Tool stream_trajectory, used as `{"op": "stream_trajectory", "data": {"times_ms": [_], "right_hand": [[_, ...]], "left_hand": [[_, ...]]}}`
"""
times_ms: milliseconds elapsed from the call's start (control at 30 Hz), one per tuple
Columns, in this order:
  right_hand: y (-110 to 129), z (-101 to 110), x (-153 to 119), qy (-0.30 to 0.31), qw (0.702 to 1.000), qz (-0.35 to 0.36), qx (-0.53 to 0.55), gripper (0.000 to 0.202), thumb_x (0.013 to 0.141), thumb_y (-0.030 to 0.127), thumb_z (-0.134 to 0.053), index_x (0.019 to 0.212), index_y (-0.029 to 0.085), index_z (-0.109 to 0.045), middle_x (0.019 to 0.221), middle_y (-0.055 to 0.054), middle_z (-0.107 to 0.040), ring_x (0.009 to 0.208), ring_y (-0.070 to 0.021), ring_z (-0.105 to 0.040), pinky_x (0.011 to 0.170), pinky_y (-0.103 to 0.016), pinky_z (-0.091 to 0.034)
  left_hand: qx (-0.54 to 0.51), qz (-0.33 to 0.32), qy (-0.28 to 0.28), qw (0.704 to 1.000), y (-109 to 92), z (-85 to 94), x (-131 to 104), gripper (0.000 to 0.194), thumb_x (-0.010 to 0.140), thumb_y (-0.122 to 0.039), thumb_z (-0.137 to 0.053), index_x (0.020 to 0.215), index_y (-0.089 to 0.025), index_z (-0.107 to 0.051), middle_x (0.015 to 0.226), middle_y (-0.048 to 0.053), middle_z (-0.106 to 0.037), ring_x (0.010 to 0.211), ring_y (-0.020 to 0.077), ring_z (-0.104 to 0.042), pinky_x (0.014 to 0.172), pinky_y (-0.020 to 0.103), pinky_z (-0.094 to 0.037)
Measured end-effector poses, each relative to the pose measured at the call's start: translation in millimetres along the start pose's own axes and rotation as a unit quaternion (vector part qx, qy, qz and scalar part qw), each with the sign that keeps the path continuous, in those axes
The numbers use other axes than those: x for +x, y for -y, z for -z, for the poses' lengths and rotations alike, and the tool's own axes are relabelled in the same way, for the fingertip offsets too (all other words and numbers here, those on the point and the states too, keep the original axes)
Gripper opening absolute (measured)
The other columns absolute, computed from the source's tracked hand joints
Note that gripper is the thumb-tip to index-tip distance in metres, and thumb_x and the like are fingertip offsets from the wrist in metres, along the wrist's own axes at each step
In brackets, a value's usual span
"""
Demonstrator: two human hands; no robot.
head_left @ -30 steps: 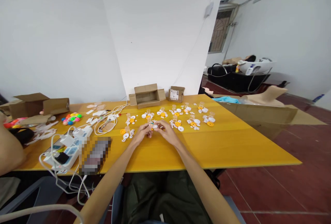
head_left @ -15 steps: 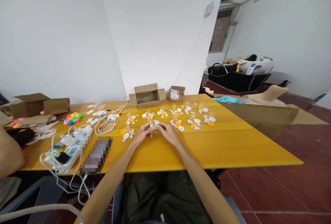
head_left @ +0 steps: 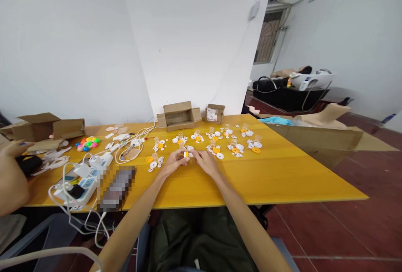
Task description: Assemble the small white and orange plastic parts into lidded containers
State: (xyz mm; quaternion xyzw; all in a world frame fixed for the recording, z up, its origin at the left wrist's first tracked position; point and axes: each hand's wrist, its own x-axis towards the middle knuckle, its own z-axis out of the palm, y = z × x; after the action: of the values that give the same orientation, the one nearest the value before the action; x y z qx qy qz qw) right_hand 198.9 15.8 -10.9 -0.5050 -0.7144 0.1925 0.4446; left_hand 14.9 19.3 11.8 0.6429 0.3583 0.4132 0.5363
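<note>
1. Broadly, most of the lower view is taken up by a long yellow wooden table (head_left: 282,175), left unmoved since half a second ago.
2. Along its back edge, by the wall, an opened brown cardboard box (head_left: 179,119) and a smaller white-labelled brown cardboard box (head_left: 216,115) are seen in unchanged places.
3. At the far left, a co-worker's bare forearm (head_left: 12,188) is now shown with its hand (head_left: 14,150) raised, something small and blue at the fingertips; that hand was not shown half a second ago.
4. By the left hand (head_left: 174,162), a small yellow-and-white plastic piece (head_left: 186,154) is pinched between thumb and forefinger.
5. The right hand (head_left: 205,162) is held just beside that piece, fingers bent; whether anything is gripped by it cannot be told.
6. Behind both hands, clear cylindrical plastic cups (head_left: 234,142), round yellow plastic discs (head_left: 256,150) and round white plastic discs (head_left: 220,156) are spread in clusters, seemingly undisturbed.
7. Between the hands, teal and whitish surfaces were shown a second ago; now yellow and white are presented.
</note>
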Motion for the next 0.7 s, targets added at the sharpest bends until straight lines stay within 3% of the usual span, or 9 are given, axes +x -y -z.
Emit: {"op": "stream_trajectory", "data": {"times_ms": [167, 333, 467, 700], "right_hand": [[-6, -2, 1, -0.003, 1.0, -0.002, -0.017, 0.064, 0.097, 0.062, -0.04, 0.051, 0.025, -0.062, 0.041, -0.003, -0.053, 0.049, -0.0196, -0.055, 0.053, -0.029, -0.035], [0, 0, 0, 0.014, 1.0, 0.005, -0.015, 0.059, 0.098, 0.061, -0.041, 0.056, 0.026, -0.063, 0.048, -0.003, -0.057, 0.053, -0.0203, -0.057, 0.055, -0.029, -0.035], [7, 1, -2, 0.022, 1.0, 0.003, 0.002, 0.05, 0.097, 0.056, -0.044, 0.065, 0.025, -0.067, 0.056, -0.002, -0.063, 0.059, -0.0207, -0.06, 0.058, -0.029, -0.037], [10, -1, -5, -0.005, 0.997, 0.018, 0.081, 0.029, 0.091, 0.052, -0.056, 0.092, 0.024, -0.065, 0.083, -0.002, -0.07, 0.071, -0.0194, -0.062, 0.065, -0.03, -0.047]], "left_hand": [[0.001, 0.002, 0.003, 1.0, 2, 0.6, 1, 0.048, 0.066, -0.042, -0.086, 0.106, -0.019, -0.073, 0.089, 0.005, -0.071, 0.063, 0.0123, -0.059, 0.061, 0.026, -0.047], [-0.007, -0.003, -0.005, 1.0, -4, -1.2, -1, 0.043, 0.07, -0.043, -0.083, 0.102, -0.017, -0.074, 0.073, 0.002, -0.068, 0.06, 0.0133, -0.059, 0.062, 0.027, -0.047], [-0.016, -0.002, -0.011, 1.0, -7, -1.8, -1, 0.039, 0.073, -0.047, -0.08, 0.097, -0.016, -0.075, 0.061, 0.0, -0.063, 0.057, 0.014, -0.058, 0.061, 0.027, -0.046], [-0.051, 0.001, -0.026, 0.998, -6, -0.4, 0, 0.038, 0.075, -0.051, -0.076, 0.09, -0.016, -0.074, 0.06, 0.0, -0.061, 0.058, 0.0139, -0.057, 0.06, 0.026, -0.045]]}}
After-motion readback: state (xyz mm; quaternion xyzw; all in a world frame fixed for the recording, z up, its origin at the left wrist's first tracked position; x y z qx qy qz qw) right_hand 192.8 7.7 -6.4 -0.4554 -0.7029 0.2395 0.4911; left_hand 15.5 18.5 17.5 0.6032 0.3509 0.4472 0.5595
